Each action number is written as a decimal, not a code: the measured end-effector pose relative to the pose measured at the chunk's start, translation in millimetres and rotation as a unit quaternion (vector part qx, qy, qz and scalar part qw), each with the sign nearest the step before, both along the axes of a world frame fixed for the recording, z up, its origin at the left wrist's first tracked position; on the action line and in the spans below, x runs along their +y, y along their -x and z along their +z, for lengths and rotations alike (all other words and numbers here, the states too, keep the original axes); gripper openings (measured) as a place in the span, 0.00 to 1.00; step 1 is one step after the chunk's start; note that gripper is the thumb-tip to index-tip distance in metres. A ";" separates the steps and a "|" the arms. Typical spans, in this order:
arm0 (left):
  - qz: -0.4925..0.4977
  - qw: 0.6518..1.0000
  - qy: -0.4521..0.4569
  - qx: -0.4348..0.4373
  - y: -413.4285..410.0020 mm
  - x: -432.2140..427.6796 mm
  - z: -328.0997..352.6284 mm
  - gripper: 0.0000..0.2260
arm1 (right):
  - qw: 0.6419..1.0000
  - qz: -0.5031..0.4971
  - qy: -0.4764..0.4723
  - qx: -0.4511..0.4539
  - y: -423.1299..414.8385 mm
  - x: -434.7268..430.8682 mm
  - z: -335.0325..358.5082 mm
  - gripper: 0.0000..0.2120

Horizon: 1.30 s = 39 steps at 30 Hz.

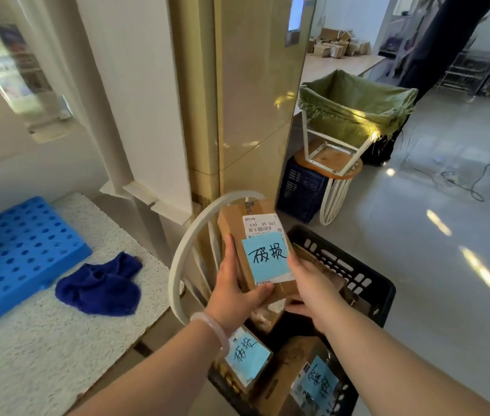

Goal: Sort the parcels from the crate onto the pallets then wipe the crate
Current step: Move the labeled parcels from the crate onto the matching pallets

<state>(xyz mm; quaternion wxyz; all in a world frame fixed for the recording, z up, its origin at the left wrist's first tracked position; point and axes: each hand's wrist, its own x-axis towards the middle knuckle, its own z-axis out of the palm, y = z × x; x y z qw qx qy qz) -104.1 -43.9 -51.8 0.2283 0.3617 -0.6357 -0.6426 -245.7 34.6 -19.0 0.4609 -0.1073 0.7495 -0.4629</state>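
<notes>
Both left hand (233, 291) and right hand (311, 285) grip a brown cardboard parcel (233, 219), fingers (258, 293) curled, above the black plastic crate (368, 285).

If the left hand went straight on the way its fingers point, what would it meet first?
Probably the white hoop frame just beyond the parcel that the left hand holds, then the gold pillar; depth is unclear.

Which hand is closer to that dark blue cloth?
Left. The left hand grips the parcel on its left side, apart from the cloth on the counter. The right hand holds the other side, above the crate, farther off.
</notes>
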 end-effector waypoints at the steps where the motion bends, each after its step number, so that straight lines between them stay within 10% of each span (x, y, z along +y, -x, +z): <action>1: 0.008 1.000 -0.010 0.015 -11.8 -6.3 -0.8 0.52 | 0.999 0.026 -0.004 0.027 -11.2 -5.3 -0.7 0.17; 11: 0.114 0.992 -0.053 0.013 -168.2 -69.9 5.0 0.38 | 0.962 0.223 0.061 0.146 -160.7 -88.7 12.8 0.28; 39: 0.252 0.956 -0.083 -0.128 -411.3 -197.1 -64.7 0.49 | 0.924 0.348 0.081 0.136 -399.3 -262.4 -83.5 0.25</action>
